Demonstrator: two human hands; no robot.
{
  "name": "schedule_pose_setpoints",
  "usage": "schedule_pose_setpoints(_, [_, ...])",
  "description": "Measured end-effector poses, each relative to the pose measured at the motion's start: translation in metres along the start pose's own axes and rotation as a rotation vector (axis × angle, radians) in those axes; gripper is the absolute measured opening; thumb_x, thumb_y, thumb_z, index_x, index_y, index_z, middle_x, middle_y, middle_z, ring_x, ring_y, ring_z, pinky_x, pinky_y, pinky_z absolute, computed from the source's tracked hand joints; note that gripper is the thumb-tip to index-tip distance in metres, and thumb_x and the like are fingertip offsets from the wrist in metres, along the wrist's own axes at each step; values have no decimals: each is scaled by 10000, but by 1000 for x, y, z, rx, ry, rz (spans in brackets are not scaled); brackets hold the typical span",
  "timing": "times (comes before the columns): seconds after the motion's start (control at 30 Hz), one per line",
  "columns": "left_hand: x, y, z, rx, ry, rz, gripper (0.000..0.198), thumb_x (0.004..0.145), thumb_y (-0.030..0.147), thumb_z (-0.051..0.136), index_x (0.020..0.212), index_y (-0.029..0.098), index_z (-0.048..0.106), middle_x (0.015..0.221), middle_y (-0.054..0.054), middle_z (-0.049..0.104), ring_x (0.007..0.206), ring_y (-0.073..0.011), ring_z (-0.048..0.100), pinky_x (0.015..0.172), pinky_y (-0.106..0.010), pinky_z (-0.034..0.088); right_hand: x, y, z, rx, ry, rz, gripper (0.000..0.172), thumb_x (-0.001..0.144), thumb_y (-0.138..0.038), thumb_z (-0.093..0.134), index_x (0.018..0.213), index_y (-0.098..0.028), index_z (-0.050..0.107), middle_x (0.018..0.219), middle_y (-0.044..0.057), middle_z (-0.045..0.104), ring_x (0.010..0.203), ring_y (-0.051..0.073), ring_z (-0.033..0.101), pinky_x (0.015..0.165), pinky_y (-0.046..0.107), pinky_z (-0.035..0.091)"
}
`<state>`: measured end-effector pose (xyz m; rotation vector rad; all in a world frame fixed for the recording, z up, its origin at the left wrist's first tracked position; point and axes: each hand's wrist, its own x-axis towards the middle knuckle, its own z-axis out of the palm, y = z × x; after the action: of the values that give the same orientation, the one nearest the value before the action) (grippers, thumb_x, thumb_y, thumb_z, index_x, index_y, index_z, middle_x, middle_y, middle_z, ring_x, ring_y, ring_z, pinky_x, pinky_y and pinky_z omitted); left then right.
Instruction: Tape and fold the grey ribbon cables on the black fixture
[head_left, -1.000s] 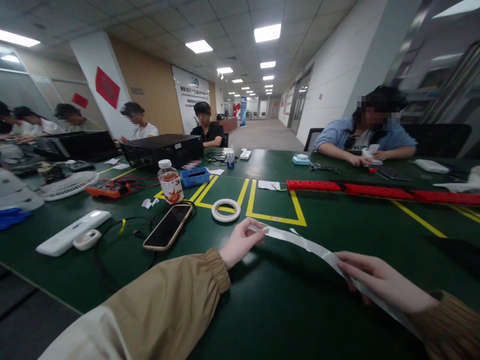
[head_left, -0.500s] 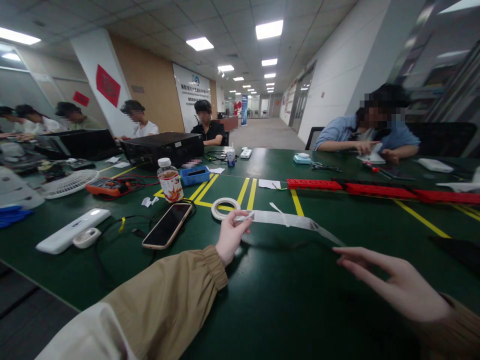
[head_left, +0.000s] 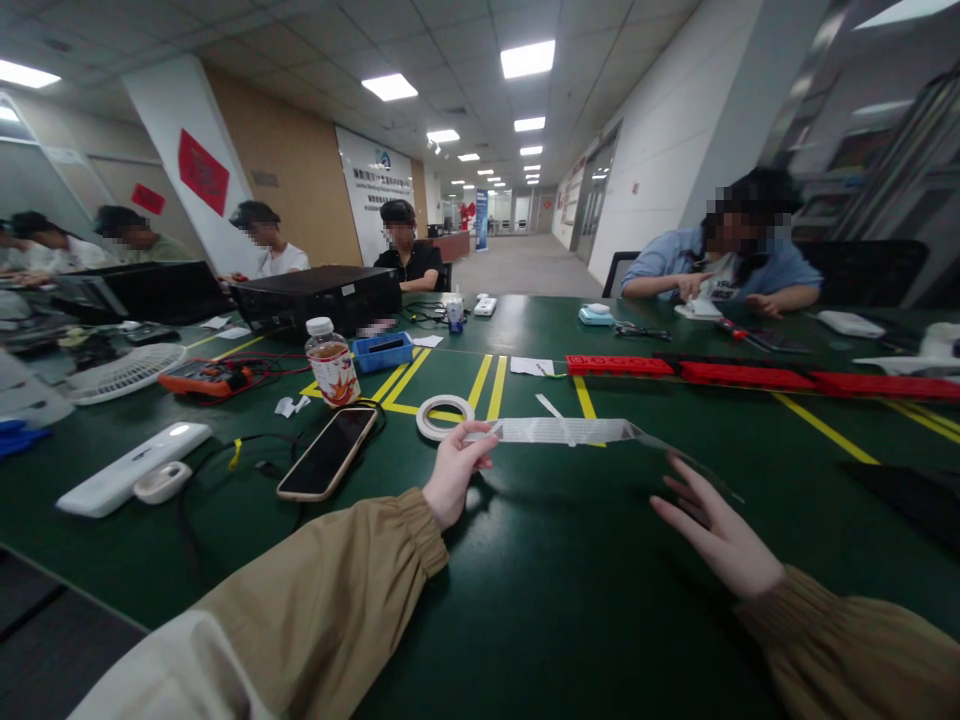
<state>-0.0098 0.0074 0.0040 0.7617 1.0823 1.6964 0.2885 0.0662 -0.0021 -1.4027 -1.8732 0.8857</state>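
My left hand (head_left: 455,478) pinches the near end of a long, thin, translucent whitish strip (head_left: 555,431) with fine lines along it; its exact kind I cannot make out. A narrow white piece (head_left: 553,407) lies across the strip's middle. The strip's far part bends down to the right, behind the fingers of my right hand (head_left: 712,525). That hand has its fingers apart and holds nothing, close to the strip. Just beyond my left fingers lies a roll of white tape (head_left: 433,432) on the green table (head_left: 555,590).
Left of my hands are a phone (head_left: 328,455), a drink bottle (head_left: 332,360), a white device (head_left: 135,468) and an orange multimeter (head_left: 206,378). A red rail (head_left: 750,378) runs across the right side, beyond yellow tape lines. A co-worker (head_left: 720,250) sits opposite.
My right hand has let go of the strip's far end and moved left, its fingers spreading. That end now springs out to the right. My left hand keeps its pinch.
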Motion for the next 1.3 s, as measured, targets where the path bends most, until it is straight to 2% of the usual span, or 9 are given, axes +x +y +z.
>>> schedule_pose_setpoints(0.2, [1, -1, 0, -26, -40, -27, 354, 595, 288, 780, 859, 152, 588, 755, 27, 602, 490, -9, 464, 499, -129, 392, 0, -16, -4, 366, 200, 205, 910, 666, -364, 663, 1442, -216, 210, 1480, 49, 246, 1268, 293, 381, 1078, 423, 309])
schedule_pose_setpoints(0.3, [-2, 1, 2, -44, -73, -48, 336, 592, 283, 781, 834, 146, 593, 764, 24, 600, 498, -11, 466, 501, -130, 398, -2, -26, -2, 696, 289, 252, 637, 768, -243, 552, 1367, -241, 335, 1434, 49, 345, 1238, 250, 430, 1062, 393, 329])
schedule_pose_setpoints(0.4, [-3, 2, 3, -84, -72, -68, 331, 581, 276, 788, 814, 144, 594, 747, 29, 590, 496, -10, 459, 494, -129, 394, -5, -39, -1, 956, 285, 441, 309, 857, -179, 410, 1150, -203, 504, 1347, 64, 464, 1223, 207, 451, 1061, 357, 326])
schedule_pose_setpoints(0.5, [-2, 2, 2, -130, -64, -81, 327, 582, 262, 791, 818, 147, 598, 744, 34, 583, 495, -7, 458, 490, -126, 388, -6, -46, -2, 1070, 268, 574, 192, 870, -161, 414, 1015, -199, 534, 1306, 55, 507, 1185, 179, 491, 1053, 315, 336])
schedule_pose_setpoints(0.7, [0, 1, -1, -173, -112, -108, 274, 631, 240, 760, 853, 156, 625, 758, 29, 598, 491, -12, 476, 499, -135, 398, -3, -35, -1, 1092, 90, 585, 194, 880, -159, 422, 1024, -177, 552, 1201, 86, 575, 958, 158, 626, 763, 232, 560])
schedule_pose_setpoints(0.83, [-2, 3, 1, -173, -118, -116, 298, 653, 216, 743, 932, 164, 651, 820, 10, 618, 502, -11, 477, 503, -136, 400, -3, -35, -3, 1105, 143, 528, 132, 875, -177, 458, 905, -234, 573, 1144, 15, 602, 866, 167, 640, 613, 260, 590])
schedule_pose_setpoints(1.03, [-6, 7, 3, -145, -133, -124, 538, 692, 188, 719, 1207, 200, 564, 772, 20, 607, 468, -9, 426, 495, -140, 396, -3, -39, -5, 1157, 263, 490, 177, 869, -161, 456, 773, -220, 592, 788, -12, 619, 585, 101, 576, 524, 211, 553])
schedule_pose_setpoints(1.23, [-6, 6, 3, -119, -132, -121, 652, 714, 162, 700, 1313, 197, 445, 715, 32, 581, 468, -22, 448, 471, -131, 392, -4, -26, -6, 1101, 117, 432, 16, 744, -203, 625, 752, -191, 632, 707, 7, 602, 599, 115, 561, 562, 230, 557])
schedule_pose_setpoints(1.3, [-5, 5, 4, -132, -105, -115, 657, 701, 145, 707, 1301, 187, 442, 730, 30, 582, 471, -22, 451, 468, -129, 398, -5, -25, -4, 1048, 105, 404, 93, 661, -201, 692, 738, -173, 649, 684, 9, 598, 594, 120, 557, 552, 230, 557])
